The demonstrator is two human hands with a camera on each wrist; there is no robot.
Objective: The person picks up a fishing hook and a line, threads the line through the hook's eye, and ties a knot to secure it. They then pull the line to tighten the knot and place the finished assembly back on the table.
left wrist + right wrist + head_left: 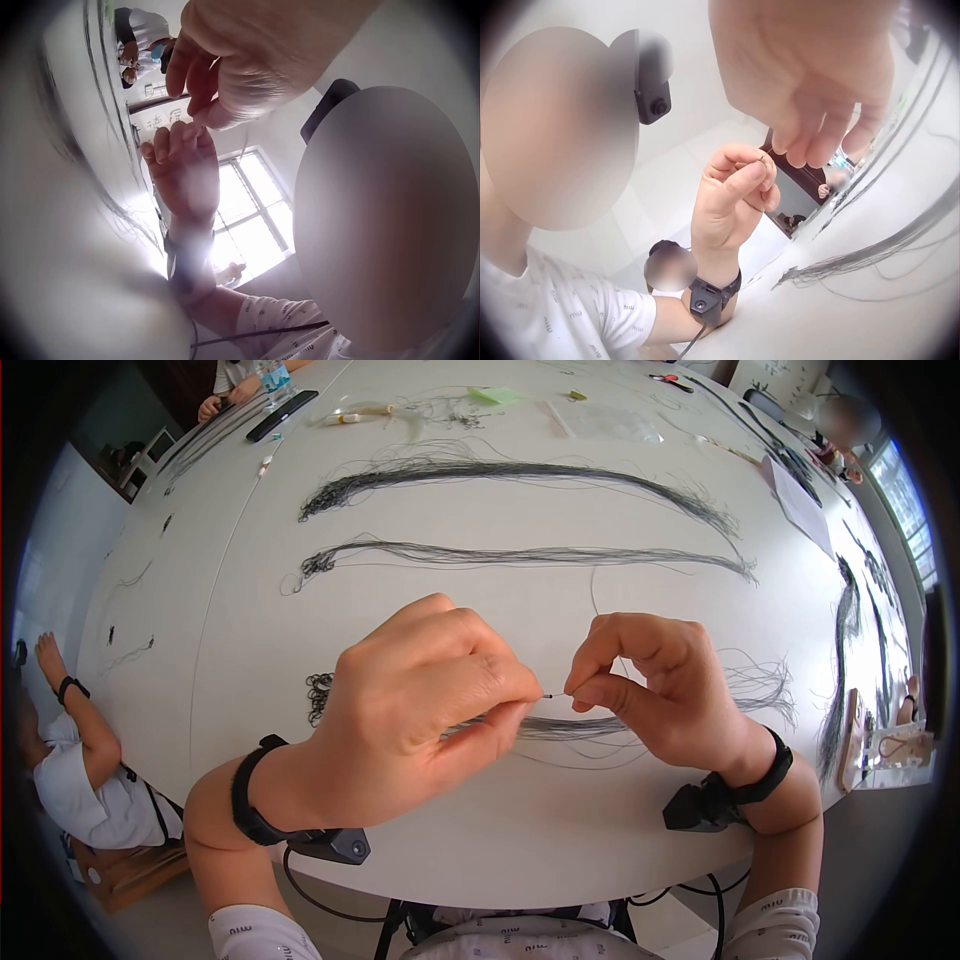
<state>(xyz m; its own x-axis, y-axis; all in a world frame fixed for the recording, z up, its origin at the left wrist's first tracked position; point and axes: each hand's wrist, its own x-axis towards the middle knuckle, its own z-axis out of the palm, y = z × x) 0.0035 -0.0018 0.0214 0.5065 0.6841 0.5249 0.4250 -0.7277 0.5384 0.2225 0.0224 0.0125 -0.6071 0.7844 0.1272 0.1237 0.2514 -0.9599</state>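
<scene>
Over the near middle of the table, my left hand (425,695) pinches one end of a thin strand (557,695) between thumb and forefinger. A small dark piece on the strand shows just beyond those fingertips. My right hand (665,690) pinches the same strand a short way to the right, its thumb against the curled forefinger. Both hands' fingertips are close together, with a short length of strand between them, also faintly visible in the right wrist view. Below the hands lies a bundle of dark thin strands (575,728), partly hidden by them, with coiled ends at left.
Two more strand bundles, a thin one (520,554) and a thicker one (500,470), lie farther back on the white table (270,590). Beyond them are a black case (282,416), a clear plastic bag (610,425) and a green slip (492,395). Other people sit around the table.
</scene>
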